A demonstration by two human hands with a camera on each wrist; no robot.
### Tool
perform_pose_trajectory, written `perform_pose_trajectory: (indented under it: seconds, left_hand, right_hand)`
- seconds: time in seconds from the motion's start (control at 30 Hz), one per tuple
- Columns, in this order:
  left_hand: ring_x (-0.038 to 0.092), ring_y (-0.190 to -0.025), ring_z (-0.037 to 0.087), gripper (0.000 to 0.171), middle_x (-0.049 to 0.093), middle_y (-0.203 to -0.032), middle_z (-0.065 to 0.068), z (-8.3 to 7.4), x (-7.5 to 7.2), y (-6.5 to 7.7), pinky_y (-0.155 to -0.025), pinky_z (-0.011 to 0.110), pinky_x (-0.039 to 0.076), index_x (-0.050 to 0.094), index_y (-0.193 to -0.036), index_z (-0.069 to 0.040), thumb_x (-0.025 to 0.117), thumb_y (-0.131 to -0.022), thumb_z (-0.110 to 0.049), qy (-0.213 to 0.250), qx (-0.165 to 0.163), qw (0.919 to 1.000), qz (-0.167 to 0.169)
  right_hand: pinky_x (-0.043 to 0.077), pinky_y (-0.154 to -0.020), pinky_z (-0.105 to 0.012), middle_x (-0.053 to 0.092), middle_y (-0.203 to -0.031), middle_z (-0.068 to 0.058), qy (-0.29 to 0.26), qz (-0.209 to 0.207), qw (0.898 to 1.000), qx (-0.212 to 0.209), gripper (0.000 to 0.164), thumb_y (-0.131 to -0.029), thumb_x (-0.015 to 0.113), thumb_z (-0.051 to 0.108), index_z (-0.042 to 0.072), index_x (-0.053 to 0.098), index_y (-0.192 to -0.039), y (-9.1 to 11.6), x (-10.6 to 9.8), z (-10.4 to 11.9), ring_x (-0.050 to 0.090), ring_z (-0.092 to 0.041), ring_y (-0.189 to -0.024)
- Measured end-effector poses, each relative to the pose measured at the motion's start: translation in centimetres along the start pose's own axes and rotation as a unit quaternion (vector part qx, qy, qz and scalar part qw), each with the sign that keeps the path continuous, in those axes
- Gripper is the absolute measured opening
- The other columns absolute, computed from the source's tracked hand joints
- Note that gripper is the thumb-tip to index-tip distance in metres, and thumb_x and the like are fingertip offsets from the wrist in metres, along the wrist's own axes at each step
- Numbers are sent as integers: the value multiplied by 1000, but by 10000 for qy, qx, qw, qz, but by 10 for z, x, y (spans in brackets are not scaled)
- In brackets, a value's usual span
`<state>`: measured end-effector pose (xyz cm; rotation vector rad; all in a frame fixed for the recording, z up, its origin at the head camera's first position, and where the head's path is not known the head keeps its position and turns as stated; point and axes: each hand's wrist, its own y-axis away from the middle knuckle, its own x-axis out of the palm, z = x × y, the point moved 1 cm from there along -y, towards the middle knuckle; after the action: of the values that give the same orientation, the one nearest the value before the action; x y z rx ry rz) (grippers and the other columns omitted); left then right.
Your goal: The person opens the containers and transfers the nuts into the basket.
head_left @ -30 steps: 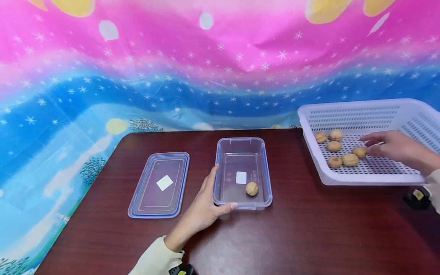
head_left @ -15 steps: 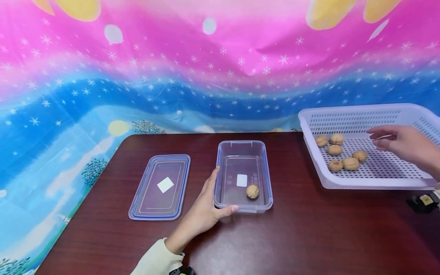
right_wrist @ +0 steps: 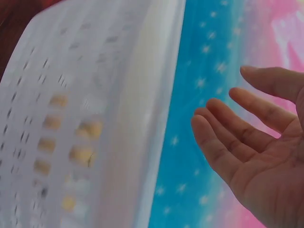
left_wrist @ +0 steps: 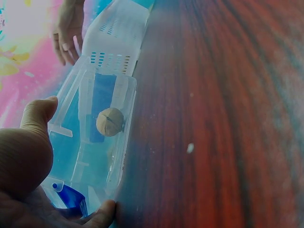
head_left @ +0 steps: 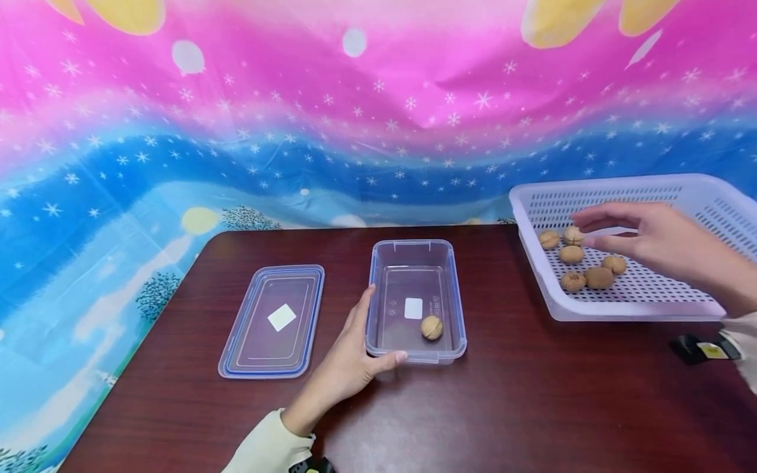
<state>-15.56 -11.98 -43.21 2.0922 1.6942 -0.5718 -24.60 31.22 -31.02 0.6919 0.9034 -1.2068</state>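
In the head view, my left hand (head_left: 345, 355) holds a clear plastic food container (head_left: 378, 289) at its near left corner, thumb on the front rim and fingers along the left side. One walnut (head_left: 432, 327) lies inside, towards the near right. My right hand (head_left: 656, 240) hovers over a white slotted basket (head_left: 639, 310) with nothing between its fingers. Several walnuts (head_left: 571, 255) are in the basket's left part, and the fingertips are above the back ones. The right wrist view shows this hand (right_wrist: 256, 137) with spread, slightly bent fingers, outside the blurred basket wall.
A clear lid (head_left: 272, 355) with a blue seal lies flat on the dark wooden table (head_left: 532, 401), left of the container. A patterned cloth (head_left: 355, 157) hangs behind the table's back edge.
My right hand first drew back to the right from the walnuts, then came left and is now above the back ones. The left hand and the container stay in place.
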Motion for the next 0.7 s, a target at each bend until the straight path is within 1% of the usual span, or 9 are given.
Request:
perform_pose_trajectory:
  seconds: [0.07, 0.1, 0.13, 0.2, 0.23, 0.3, 0.4, 0.57, 0.7]
  left_hand:
    - [41, -148, 33, 119, 26, -172, 8, -1, 0, 0, -119, 56, 37, 11, -170, -30, 90, -82, -38, 4, -9, 10000, -2]
    - [41, -148, 33, 119, 26, -172, 8, -1, 0, 0, -119, 56, 36, 11, -170, -30, 90, -81, -37, 7, -1, 10000, -6]
    - [41, -148, 33, 119, 26, -172, 9, -1, -1, 0, -119, 56, 36, 11, -170, -30, 90, -82, -37, 5, 2, 10000, -4]
    - [41, -148, 33, 119, 27, -172, 9, -1, -1, 0, -119, 56, 36, 11, -170, -31, 90, -82, -37, 3, 4, 10000, -9]
    - [41, -148, 33, 119, 27, -172, 8, -2, -1, 0, -119, 56, 36, 11, -170, -31, 90, -82, -37, 2, 4, 10000, -13]
    - [41, -149, 33, 119, 27, -172, 8, -1, -1, 0, -119, 56, 36, 11, -170, -31, 90, -82, -37, -8, -6, 10000, -12]
    - [41, -149, 33, 119, 26, -172, 8, -1, -1, 0, -118, 56, 37, 10, -169, -32, 90, -82, -38, -24, -20, 10000, -8]
    - [40, -150, 34, 119, 26, -172, 8, 0, 0, 0, -118, 57, 37, 10, -169, -33, 90, -82, -38, -22, -28, 10000, 18]
    - [40, -150, 34, 119, 26, -172, 8, 1, 0, 0, -118, 57, 37, 10, -169, -33, 90, -82, -38, -21, -23, 10000, 1]
  right_hand:
    - [50, -80, -21, 71, -131, -19, -18, 50, 9999, -135, 47, -100, 71, 34, 14, 65, -143, 0, 3, 9, 66, -33, -123]
    - [52, -81, -22, 72, -131, -17, -63, 83, 9997, -209, 46, -100, 72, 32, 15, 65, -142, 0, 4, 14, 65, -37, -124]
    - [53, -81, -22, 73, -130, -14, -117, 113, 9995, -266, 45, -99, 74, 31, 17, 66, -141, 0, 6, 19, 68, -29, -121]
    - [53, -83, -19, 73, -128, -10, -254, 156, 9986, -443, 44, -97, 76, 27, 19, 67, -140, -1, 9, 28, 69, -9, -113]
    - [50, -81, -13, 74, -128, -8, -348, 165, 9975, -593, 43, -96, 77, 23, 19, 68, -138, -1, 12, 32, 68, -1, -108]
    - [49, -81, -8, 73, -129, -7, -556, 222, 9945, -864, 43, -95, 78, 17, 18, 69, -137, -2, 16, 40, 64, 11, -102]
    - [51, -83, -11, 72, -130, -8, -763, 423, 9880, -1276, 42, -96, 76, 12, 16, 69, -137, -5, 21, 51, 64, 10, -105]
    - [54, -87, -18, 73, -128, -4, -793, 785, 9766, -1839, 41, -96, 76, 12, 18, 69, -136, -10, 29, 70, 69, 2, -105]
    - [56, -91, -22, 71, -132, -2, -1064, 1177, 9683, -1928, 41, -96, 77, 15, 20, 68, -136, -14, 37, 86, 73, -11, -109]
